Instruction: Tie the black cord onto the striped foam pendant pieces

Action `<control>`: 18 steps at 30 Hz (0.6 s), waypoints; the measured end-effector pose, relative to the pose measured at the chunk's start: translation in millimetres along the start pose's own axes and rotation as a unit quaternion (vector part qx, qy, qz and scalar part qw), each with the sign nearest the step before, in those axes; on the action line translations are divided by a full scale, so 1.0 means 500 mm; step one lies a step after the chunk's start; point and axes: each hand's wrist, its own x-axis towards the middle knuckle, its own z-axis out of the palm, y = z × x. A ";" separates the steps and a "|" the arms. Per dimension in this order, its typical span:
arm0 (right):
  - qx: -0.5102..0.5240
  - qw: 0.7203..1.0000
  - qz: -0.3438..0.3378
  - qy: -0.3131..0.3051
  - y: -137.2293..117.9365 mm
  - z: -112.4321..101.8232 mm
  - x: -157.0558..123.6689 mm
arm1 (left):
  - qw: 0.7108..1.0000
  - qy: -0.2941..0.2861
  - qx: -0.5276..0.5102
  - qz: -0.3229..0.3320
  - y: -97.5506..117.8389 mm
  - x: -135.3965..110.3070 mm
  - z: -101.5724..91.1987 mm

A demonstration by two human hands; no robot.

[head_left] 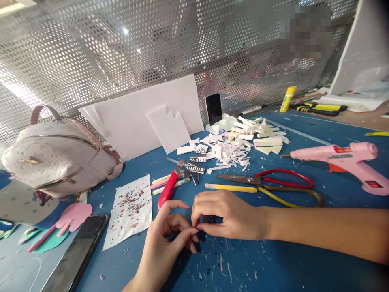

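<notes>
Blue mat (273,259) lay cluttered; both hands, left (165,239) and right (226,215), pinched a tiny scrap (197,227), which seemed likely to slip and vanish among litter.

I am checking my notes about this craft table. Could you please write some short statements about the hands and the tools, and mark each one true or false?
1. The left hand and the right hand meet fingertip to fingertip above the blue table. True.
2. The right hand grips the red-handled scissors. False: they lie on the table beyond the hands, untouched.
3. The pink glue gun lies on the table at the right. True.
4. The backpack stands right of the glue gun. False: it is at the far left.
5. White foam scraps are piled behind the scissors. True.
</notes>
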 end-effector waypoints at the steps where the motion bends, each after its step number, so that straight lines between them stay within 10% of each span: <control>1: 0.001 1.000 0.005 0.006 -0.002 -0.001 0.000 | 1.000 -0.001 0.005 0.003 -0.001 0.000 -0.001; 18: 0.070 0.984 0.141 0.082 0.001 -0.008 0.010 | 0.978 -0.047 0.147 0.138 -0.005 -0.012 -0.009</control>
